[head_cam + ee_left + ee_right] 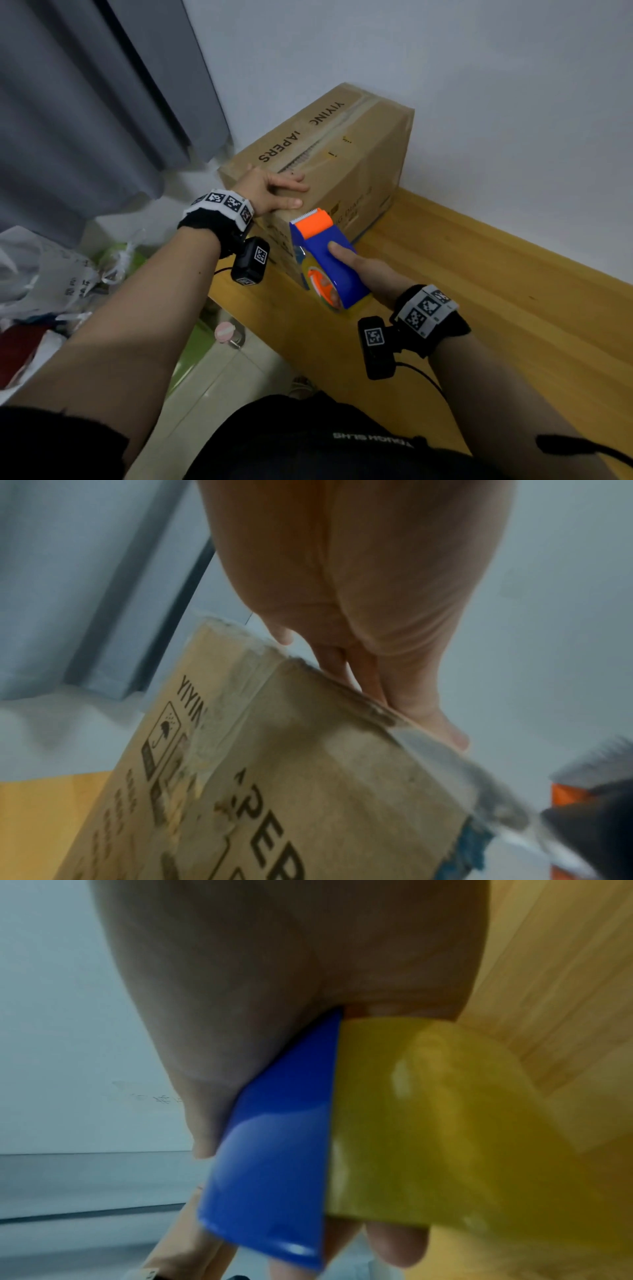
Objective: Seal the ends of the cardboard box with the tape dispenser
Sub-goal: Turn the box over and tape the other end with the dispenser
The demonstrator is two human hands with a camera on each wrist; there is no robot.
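1. Currently, the cardboard box [329,150] is sitting at the far left corner of the wooden counter [479,274], close to the wall, with one short end facing the person.
2. The left hand [270,192] is lying flat on the near top edge of the box, fingers extended and relaxed, pressing the flaps down rather than gripping anything.
3. The right hand [359,263] is wrapping its fingers around the blue body of the tape dispenser [325,253], thumb on top; the orange cutter head is touching, or sitting just beside, the upper part of the near end face.
4. The step in hand appears to be laying tape across the near top edge, where old clear tape is already running along the top seam.
5. To do it well, the person should be keeping the dispenser head flat against the cardboard, centred on the seam, and drawing it in one steady line so the tape is bonding without wrinkles.
6. The left hand should be holding the flaps closed and staying clear of the serrated blade.
7. Tilting the dispenser at the finish should be cutting the tape cleanly.
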